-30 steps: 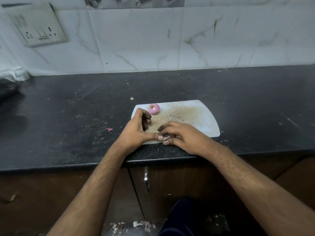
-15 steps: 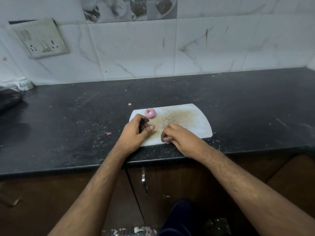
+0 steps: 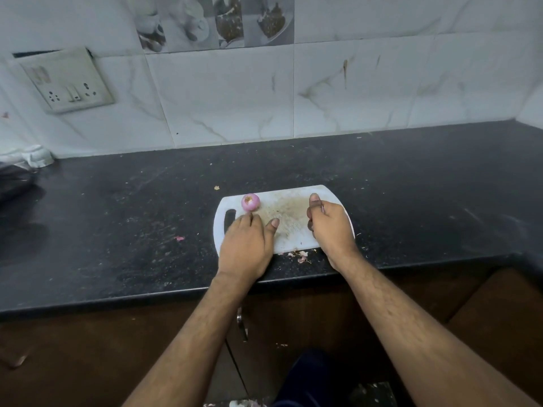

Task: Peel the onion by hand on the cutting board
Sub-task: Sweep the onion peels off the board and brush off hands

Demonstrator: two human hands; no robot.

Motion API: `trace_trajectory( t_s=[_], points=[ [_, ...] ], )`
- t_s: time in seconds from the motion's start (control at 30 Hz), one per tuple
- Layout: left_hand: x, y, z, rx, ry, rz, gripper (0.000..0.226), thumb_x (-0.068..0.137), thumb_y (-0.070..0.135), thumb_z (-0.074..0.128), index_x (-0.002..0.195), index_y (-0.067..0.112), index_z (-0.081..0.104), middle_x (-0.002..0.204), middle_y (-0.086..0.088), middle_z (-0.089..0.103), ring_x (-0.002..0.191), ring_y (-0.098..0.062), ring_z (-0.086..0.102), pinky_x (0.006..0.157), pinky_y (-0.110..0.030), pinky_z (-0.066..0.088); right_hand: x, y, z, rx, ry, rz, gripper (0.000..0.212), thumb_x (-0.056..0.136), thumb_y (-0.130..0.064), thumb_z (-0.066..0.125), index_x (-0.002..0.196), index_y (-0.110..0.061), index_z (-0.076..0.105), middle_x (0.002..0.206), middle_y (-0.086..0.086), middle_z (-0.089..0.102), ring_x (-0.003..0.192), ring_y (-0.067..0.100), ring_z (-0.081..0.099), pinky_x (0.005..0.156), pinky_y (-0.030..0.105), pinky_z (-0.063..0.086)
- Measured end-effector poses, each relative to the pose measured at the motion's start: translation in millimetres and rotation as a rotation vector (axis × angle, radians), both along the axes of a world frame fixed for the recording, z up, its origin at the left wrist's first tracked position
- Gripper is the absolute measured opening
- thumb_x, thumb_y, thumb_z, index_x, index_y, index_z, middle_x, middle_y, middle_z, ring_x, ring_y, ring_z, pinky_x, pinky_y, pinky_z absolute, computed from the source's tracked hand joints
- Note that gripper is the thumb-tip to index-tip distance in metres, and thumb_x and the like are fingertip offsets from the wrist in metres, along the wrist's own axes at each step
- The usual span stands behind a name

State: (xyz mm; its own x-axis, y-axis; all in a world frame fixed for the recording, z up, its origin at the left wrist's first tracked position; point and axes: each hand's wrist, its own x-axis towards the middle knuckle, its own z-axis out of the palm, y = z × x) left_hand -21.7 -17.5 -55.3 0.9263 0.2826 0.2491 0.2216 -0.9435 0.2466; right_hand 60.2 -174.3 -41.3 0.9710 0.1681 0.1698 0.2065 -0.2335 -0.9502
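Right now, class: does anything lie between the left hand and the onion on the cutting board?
Nothing visible does. The left hand lies flat on the cutting board, its fingertips just short of the onion at the far left corner. Only bare board shows between them. The right hand is off to the right, curled around something thin.

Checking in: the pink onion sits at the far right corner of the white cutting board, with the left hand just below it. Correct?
Not quite. The head view shows the onion at the far left corner of the cutting board, near its handle slot. The left hand is indeed just below it.
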Motion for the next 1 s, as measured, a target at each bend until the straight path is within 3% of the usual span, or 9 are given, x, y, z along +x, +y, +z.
trace_trajectory(
  t_s=[0.07, 0.17, 0.33, 0.5, 0.57, 0.67, 0.83, 1.0],
  points=[
    [5, -18, -2, -0.045, 0.101, 0.018, 0.091, 0.101, 0.060, -0.008, 0.153, 0.003, 0.042, 0.161, -0.023, 0.039, 0.154, -0.035, 0.030, 0.128, -0.045, 0.021, 1, 0, 5, 0.070, 0.071, 0.043, 0.054, 0.104, -0.051, 0.045, 0.061, -0.020, 0.039, 0.052, -0.007, 0.033, 0.047, 0.013, 0.029, 0.050, 0.032, 0.027],
    [7, -57, 1, -0.091, 0.127, -0.001, 0.072, 0.108, 0.046, 0.005, 0.162, 0.001, 0.018, 0.171, -0.021, 0.016, 0.161, -0.032, 0.010, 0.131, -0.044, 0.009, 1, -2, 8, 0.125, 0.134, 0.057, 0.053, 0.103, -0.051, 0.049, 0.065, -0.014, 0.044, 0.055, 0.002, 0.035, 0.049, 0.018, 0.031, 0.047, 0.028, 0.027],
    [13, -89, -2, -0.196, 0.051, -0.106, 0.076, 0.099, 0.038, -0.001, 0.162, 0.006, 0.024, 0.171, -0.014, 0.022, 0.160, -0.024, 0.014, 0.131, -0.039, 0.011, -2, -7, 7, 0.223, 0.086, 0.017, 0.056, 0.104, -0.046, 0.050, 0.062, -0.009, 0.044, 0.054, 0.002, 0.035, 0.052, 0.017, 0.035, 0.058, 0.033, 0.036],
    [6, -81, 14, -0.516, -0.115, -0.148, 0.054, 0.113, 0.031, 0.025, 0.158, 0.005, 0.037, 0.167, -0.012, 0.033, 0.157, -0.019, 0.025, 0.130, -0.032, 0.015, -5, -12, 7, 0.353, 0.145, -0.010, 0.058, 0.103, -0.048, 0.050, 0.053, -0.023, 0.039, 0.047, -0.006, 0.034, 0.044, 0.011, 0.028, 0.044, 0.026, 0.024],
    [18, -64, 18, -0.465, -0.129, -0.100, 0.054, 0.112, 0.034, 0.027, 0.154, 0.003, 0.043, 0.165, -0.014, 0.037, 0.156, -0.022, 0.029, 0.129, -0.034, 0.019, -6, -14, 9, 0.414, 0.193, 0.001, 0.053, 0.103, -0.048, 0.050, 0.058, -0.022, 0.040, 0.050, -0.005, 0.033, 0.044, 0.010, 0.025, 0.041, 0.025, 0.018],
    [45, -39, 21, -0.371, 0.017, -0.104, 0.056, 0.112, 0.035, 0.026, 0.153, 0.001, 0.043, 0.164, -0.018, 0.037, 0.156, -0.025, 0.028, 0.129, -0.037, 0.019, -6, -17, 9, 0.461, 0.206, 0.006, 0.050, 0.103, -0.049, 0.051, 0.063, -0.020, 0.041, 0.052, -0.002, 0.031, 0.044, 0.009, 0.024, 0.039, 0.024, 0.017],
    [63, -33, 13, -0.103, 0.248, -0.190, 0.061, 0.111, 0.034, 0.017, 0.164, 0.005, 0.011, 0.174, -0.012, 0.003, 0.162, -0.022, 0.003, 0.131, -0.038, 0.003, -5, -16, 8, 0.486, 0.222, 0.014, 0.050, 0.103, -0.048, 0.052, 0.063, -0.019, 0.043, 0.053, -0.002, 0.032, 0.045, 0.009, 0.025, 0.038, 0.023, 0.018],
    [46, -51, 10, -0.029, 0.249, -0.352, 0.060, 0.109, 0.032, 0.019, 0.165, 0.013, 0.010, 0.174, -0.005, 0.002, 0.161, -0.015, 0.001, 0.131, -0.036, 0.004, -4, -18, 9, 0.539, 0.235, -0.014, 0.051, 0.104, -0.046, 0.050, 0.061, -0.020, 0.044, 0.052, -0.001, 0.032, 0.045, 0.011, 0.023, 0.041, 0.023, 0.015]
  ],
)
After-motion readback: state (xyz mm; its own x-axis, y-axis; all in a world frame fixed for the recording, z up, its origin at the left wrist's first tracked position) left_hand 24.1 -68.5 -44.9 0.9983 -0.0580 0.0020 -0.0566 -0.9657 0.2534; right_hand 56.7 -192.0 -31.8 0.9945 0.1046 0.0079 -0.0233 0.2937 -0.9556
